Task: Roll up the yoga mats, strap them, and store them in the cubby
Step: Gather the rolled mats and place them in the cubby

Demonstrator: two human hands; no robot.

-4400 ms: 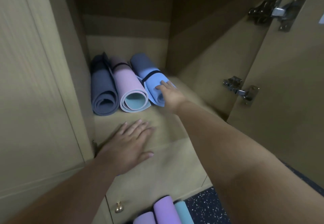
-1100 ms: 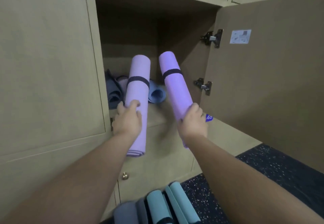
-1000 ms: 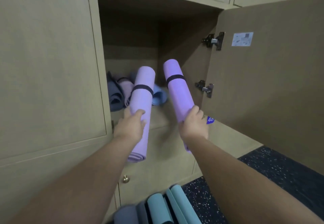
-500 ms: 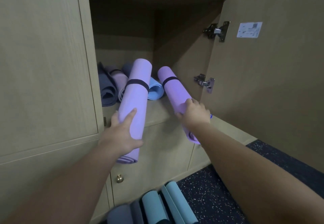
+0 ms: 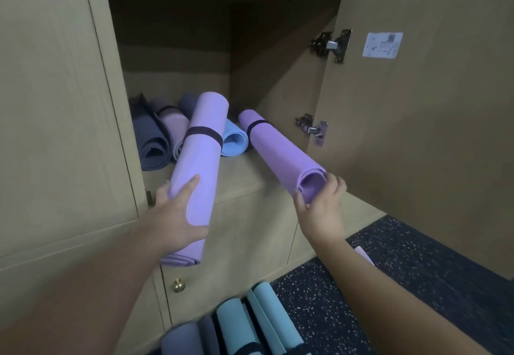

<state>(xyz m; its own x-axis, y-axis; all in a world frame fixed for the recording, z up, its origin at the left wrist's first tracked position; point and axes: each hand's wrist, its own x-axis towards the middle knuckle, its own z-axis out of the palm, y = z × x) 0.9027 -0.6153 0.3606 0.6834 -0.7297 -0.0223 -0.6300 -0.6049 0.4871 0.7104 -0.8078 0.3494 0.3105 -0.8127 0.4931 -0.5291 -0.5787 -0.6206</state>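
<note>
My left hand grips the lilac mat mid-frame, angled into the cubby. My right hand pinches the purple mat's open end (better for pushing it deeper), right of centre.

Brass knob, door label, speckled floor.

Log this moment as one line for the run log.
left hand grips lilac mat | right hand holds purple mat end | both entering cubby

Lilac mat, black strap; speckled dark floor.
</note>
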